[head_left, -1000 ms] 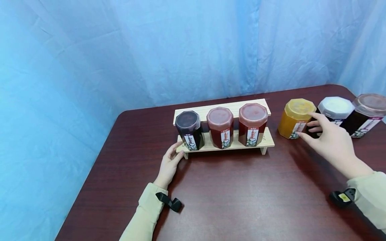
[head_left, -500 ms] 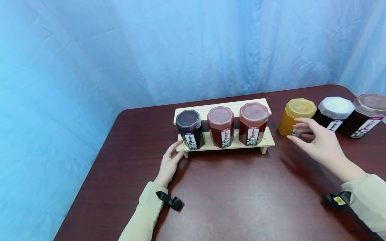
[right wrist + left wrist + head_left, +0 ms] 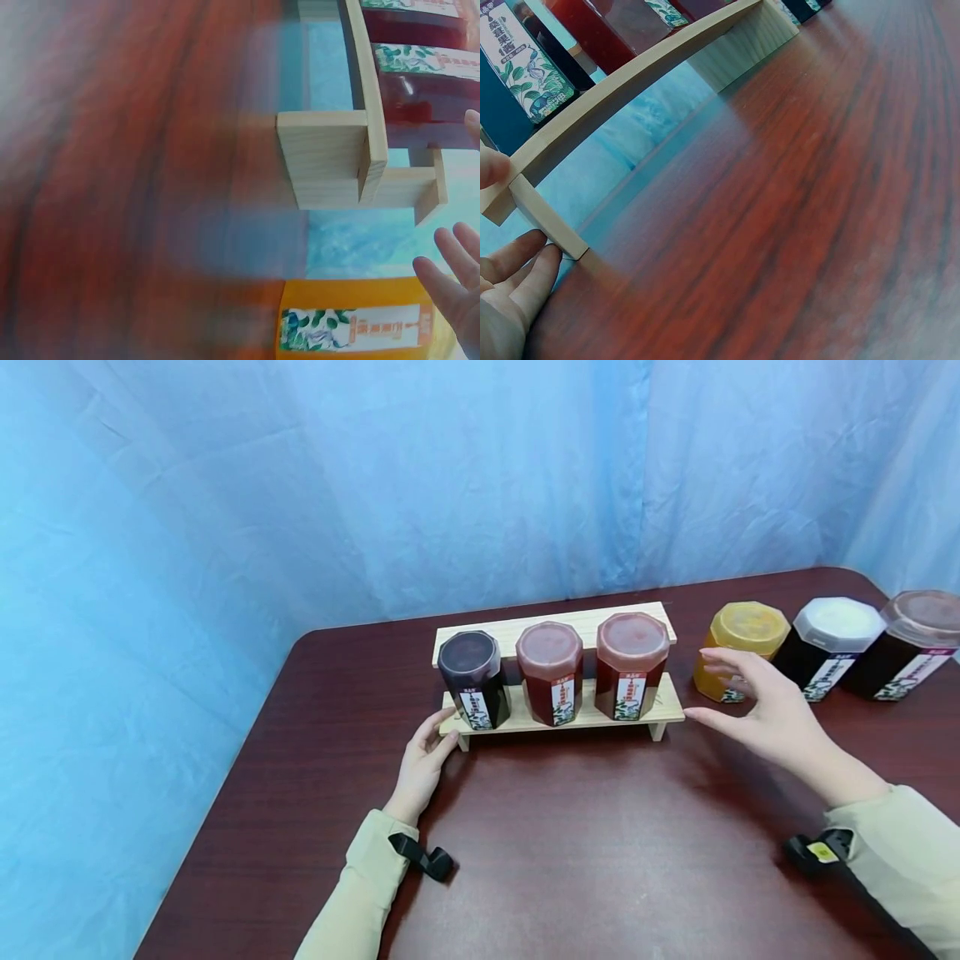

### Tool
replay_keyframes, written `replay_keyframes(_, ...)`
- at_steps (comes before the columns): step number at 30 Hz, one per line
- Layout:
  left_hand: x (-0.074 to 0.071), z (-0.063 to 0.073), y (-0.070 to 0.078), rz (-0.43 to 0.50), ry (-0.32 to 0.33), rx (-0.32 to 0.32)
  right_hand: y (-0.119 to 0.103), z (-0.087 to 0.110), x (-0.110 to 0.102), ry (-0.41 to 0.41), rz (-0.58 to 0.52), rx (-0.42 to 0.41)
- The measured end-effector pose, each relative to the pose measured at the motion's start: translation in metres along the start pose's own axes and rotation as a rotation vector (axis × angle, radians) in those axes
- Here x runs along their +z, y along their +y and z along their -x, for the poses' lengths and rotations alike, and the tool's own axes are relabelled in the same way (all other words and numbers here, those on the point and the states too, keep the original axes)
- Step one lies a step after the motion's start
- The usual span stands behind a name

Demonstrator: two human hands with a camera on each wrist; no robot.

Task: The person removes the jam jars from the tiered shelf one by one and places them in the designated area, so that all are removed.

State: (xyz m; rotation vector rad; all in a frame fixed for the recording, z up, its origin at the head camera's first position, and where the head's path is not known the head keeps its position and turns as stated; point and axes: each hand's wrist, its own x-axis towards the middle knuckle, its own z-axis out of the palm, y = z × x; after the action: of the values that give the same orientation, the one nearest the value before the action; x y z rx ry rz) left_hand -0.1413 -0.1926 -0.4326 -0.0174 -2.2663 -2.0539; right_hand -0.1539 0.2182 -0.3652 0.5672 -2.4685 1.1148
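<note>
A two-tier light wooden rack (image 3: 517, 724) stands on the table. Its lower board carries a dark jar (image 3: 476, 681) and two red jars, the middle one (image 3: 550, 672) and the right one (image 3: 632, 667), all upright and labelled. My left hand (image 3: 422, 768) holds the rack's left end, thumb (image 3: 493, 166) at the board's edge and fingers beside the leg. Empty, my right hand (image 3: 776, 718) is spread and slightly curved near the rack's right end, overlapping the yellow jar (image 3: 746, 631) in the head view.
Beside the yellow jar, at the right, stand a dark jar with a white lid (image 3: 828, 647) and another dark jar (image 3: 911, 647). The dark red wooden table (image 3: 570, 860) ends at a blue curtain (image 3: 465, 485) behind and to the left.
My right hand has moved left, away from in front of the dark white-lidded jar and across the yellow jar toward the rack's right end. My left hand stays at the rack.
</note>
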Motion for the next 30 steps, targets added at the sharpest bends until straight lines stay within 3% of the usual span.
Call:
replay_keyframes(6,0.001,0.0,0.0,0.005,0.002,0.003,-0.004,-0.004,0.004,0.019,-0.048,-0.017)
replay_keyframes(15,0.0,0.0,0.001,0.003,0.003,0.006,-0.018,-0.013,0.008,0.0,-0.096,0.041)
replay_keyframes(22,0.001,0.001,0.002,0.011,0.003,-0.001,-0.024,-0.022,0.014,0.006,-0.134,-0.037)
replay_keyframes(30,0.001,0.002,0.003,0.03,0.002,-0.004,-0.03,-0.028,0.021,0.013,-0.165,-0.045)
